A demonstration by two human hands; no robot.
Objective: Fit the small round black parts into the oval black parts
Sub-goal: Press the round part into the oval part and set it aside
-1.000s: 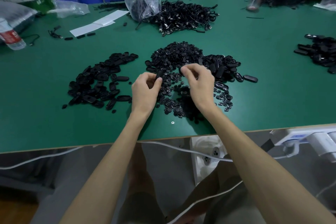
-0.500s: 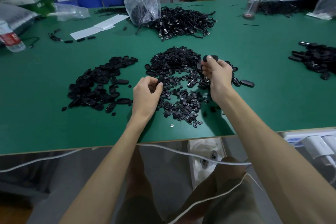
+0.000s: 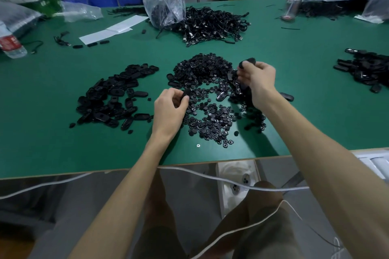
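A heap of small round black parts [image 3: 210,115] lies in the middle of the green table [image 3: 52,132]. Oval black parts [image 3: 113,94] form a pile to the left of it, and more ovals [image 3: 235,88] lie at its right side under my right hand. My left hand [image 3: 170,105] pinches a small black part [image 3: 186,93] at the heap's left edge. My right hand [image 3: 256,78] is raised over the heap's right side and holds an oval black part [image 3: 247,62] at its fingertips.
A tangle of black cables [image 3: 212,23] and a clear plastic bag [image 3: 164,4] sit behind the heap. Another pile of black parts [image 3: 366,69] lies at the far right. A water bottle [image 3: 10,44] lies at the left. A white cord [image 3: 210,176] hangs along the table's front edge.
My right hand has left the spot next to my left hand, moved right and away, and picked up an oval part. My left hand has stayed put with its part.
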